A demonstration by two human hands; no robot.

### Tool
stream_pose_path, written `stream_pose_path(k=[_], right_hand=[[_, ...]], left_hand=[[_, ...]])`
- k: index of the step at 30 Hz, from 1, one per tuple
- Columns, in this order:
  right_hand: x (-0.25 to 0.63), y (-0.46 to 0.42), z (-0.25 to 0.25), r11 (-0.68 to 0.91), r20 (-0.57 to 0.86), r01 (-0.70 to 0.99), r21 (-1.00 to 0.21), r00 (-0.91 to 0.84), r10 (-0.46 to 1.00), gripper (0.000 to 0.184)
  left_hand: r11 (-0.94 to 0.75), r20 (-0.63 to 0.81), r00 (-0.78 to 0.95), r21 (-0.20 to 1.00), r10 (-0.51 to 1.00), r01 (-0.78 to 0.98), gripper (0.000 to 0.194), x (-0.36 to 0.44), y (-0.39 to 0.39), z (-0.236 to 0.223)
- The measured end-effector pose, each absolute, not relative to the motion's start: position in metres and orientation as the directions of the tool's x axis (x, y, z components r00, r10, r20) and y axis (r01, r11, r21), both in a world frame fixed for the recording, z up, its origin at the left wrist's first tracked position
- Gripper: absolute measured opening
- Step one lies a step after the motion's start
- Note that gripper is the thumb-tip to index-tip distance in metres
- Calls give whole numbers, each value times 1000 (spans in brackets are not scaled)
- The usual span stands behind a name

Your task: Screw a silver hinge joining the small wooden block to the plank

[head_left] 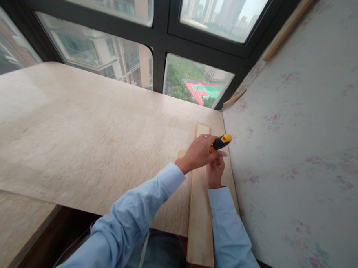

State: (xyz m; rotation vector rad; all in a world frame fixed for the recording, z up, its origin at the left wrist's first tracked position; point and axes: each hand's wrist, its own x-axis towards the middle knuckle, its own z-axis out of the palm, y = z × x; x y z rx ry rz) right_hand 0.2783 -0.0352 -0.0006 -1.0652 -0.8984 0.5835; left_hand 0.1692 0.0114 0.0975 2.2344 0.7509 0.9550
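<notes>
A long pale wooden board lies along the right side of the stone ledge, its near end jutting past the front edge. My left hand is closed around a tool with a black and yellow handle. The handle's butt points up and to the right; the tool's working end is hidden. Just below it, my right hand is closed at the board's right side, partly covered by my left hand. What its fingers hold, if anything, cannot be made out. The corner of another wood piece shows left of the board.
A beige stone ledge spreads to the left. Dark-framed windows stand behind it. The flower-papered wall rises close on the right, with a wooden strip along its edge. A dark gap opens under the ledge's front.
</notes>
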Motion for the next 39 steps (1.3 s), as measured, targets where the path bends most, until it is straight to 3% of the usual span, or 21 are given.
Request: stream_pose_path(k=[4,7,13,17,23,26,31,34,37,39], right_hand=[[275,-37,5,380,297,-92,-920,467,833,37],[272,-38,11,396,325,-82,-915,434,840,43],[272,-34,12,461,398,44,-886,582,709,48],[275,-33,3,414,357,40,-910,584,729,46],[273,-37,1,382,298,-49,-923,539,788,33],[269,-39,9,371,286,-78,-925,498,819,34],[264,-39,19,447,383,13,-895,537,752,45],[267,-39,16,451,403,61,-890,569,717,36],[272,-39,7,408,376,70,-911,551,745,30],[273,-39,1,379,349,56,-924,530,773,34]], left_hand=[[-644,490,561,758,667,103,45,164,13,92],[-619,469,579,781,667,79,44,162,15,89],[-602,401,563,766,723,228,29,167,17,93],[-620,397,548,720,736,312,30,172,15,101],[-600,465,610,800,641,20,53,165,11,95],[-578,473,620,815,626,-38,57,159,9,87],[-581,432,611,812,663,57,41,159,12,83],[-571,377,609,806,698,157,28,164,12,86],[-525,340,559,825,757,210,31,167,10,89],[-520,363,549,840,753,157,39,168,9,90]])
